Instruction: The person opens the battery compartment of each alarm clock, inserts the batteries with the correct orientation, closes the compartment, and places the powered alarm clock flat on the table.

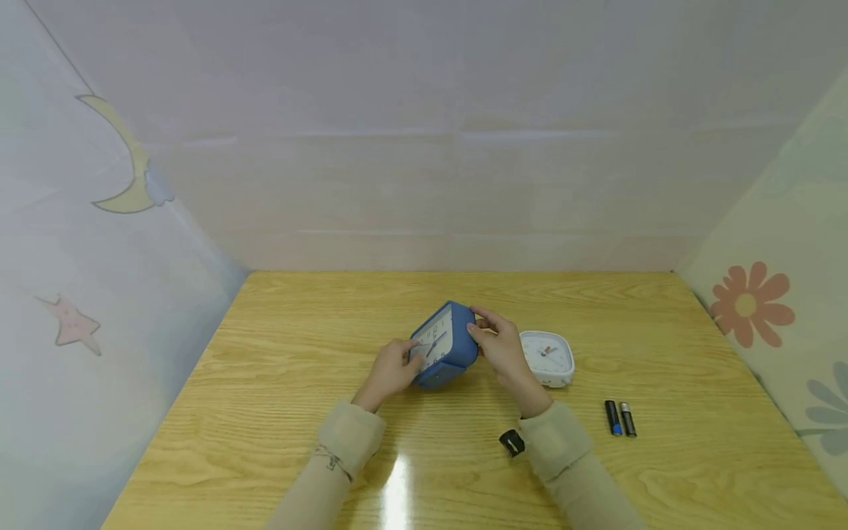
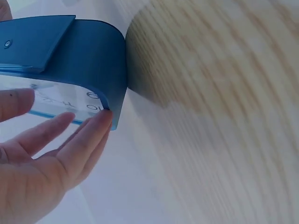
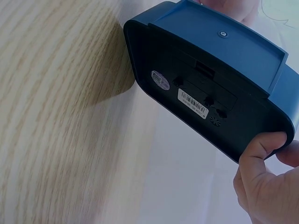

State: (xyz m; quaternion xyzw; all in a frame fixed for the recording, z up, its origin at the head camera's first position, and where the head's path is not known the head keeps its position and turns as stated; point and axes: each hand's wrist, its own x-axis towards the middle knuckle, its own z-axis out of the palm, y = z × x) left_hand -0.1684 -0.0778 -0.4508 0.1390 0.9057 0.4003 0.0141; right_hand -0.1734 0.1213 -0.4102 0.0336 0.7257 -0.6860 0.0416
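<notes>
A blue alarm clock (image 1: 464, 338) with a white face leans at a slant, low over the wooden table. My right hand (image 1: 500, 346) grips its raised side, thumb on the blue casing and fingers at the back edge. In the right wrist view its black back (image 3: 187, 112) shows a barcode label, a round sticker and small knobs. My left hand (image 1: 391, 368) lays its spread fingers (image 2: 84, 144) and thumb on the clock's face near the lower edge. On the clock's underside a blue flap (image 2: 37, 39) with a screw stands proud of the casing.
A white clock (image 1: 547, 358) lies on the table (image 1: 278, 412) right behind my right hand. Two batteries (image 1: 612, 417) lie side by side farther right. Beside my right sleeve is a small black piece (image 1: 512, 442). Printed cloth walls (image 1: 424, 191) enclose the back and sides.
</notes>
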